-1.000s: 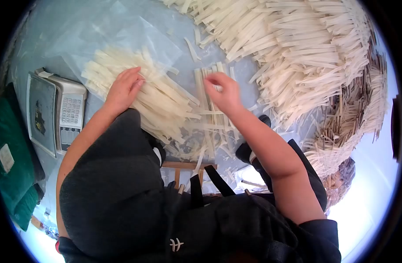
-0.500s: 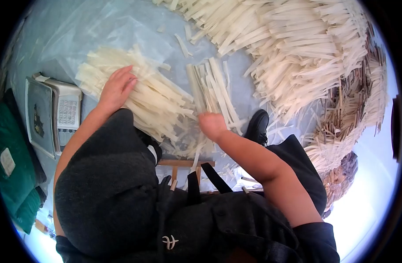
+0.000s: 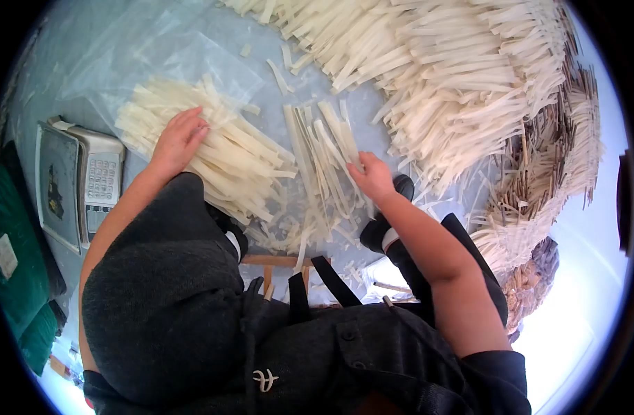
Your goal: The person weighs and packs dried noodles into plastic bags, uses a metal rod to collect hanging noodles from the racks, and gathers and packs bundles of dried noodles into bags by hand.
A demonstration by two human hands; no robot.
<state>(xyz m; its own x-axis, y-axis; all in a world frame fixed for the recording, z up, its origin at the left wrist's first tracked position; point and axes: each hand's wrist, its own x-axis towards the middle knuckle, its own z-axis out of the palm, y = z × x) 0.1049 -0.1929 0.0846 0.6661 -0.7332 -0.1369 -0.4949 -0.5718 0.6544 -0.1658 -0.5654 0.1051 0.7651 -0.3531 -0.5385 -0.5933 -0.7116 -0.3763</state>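
Observation:
My left hand (image 3: pixel 178 142) lies on a thick bundle of pale, flat, dried strips (image 3: pixel 241 152), its fingers stretched out over them. To the right of that bundle is a smaller loose group of similar strips (image 3: pixel 313 155), laid roughly lengthwise away from me. At this group's right edge is my right hand (image 3: pixel 372 176), its fingers bent and closed against a pale strip. The exact grip of the fingertips is partly hidden. Short broken bits (image 3: pixel 289 232) are scattered near the lower ends of both groups.
A large heap of the same strips (image 3: pixel 455 83) fills the upper right. On the left stands a digital scale (image 3: pixel 102 176), beside green fabric (image 3: pixel 19 256). My shoes (image 3: pixel 376 235) and a small wooden frame (image 3: pixel 279 261) are close below the strips. Translucent plastic sheet (image 3: pixel 171 52) covers the floor.
My right hand has moved from the lower end of the smaller group up and right to its right edge. Some strips there have spread. My left hand stays on the bundle.

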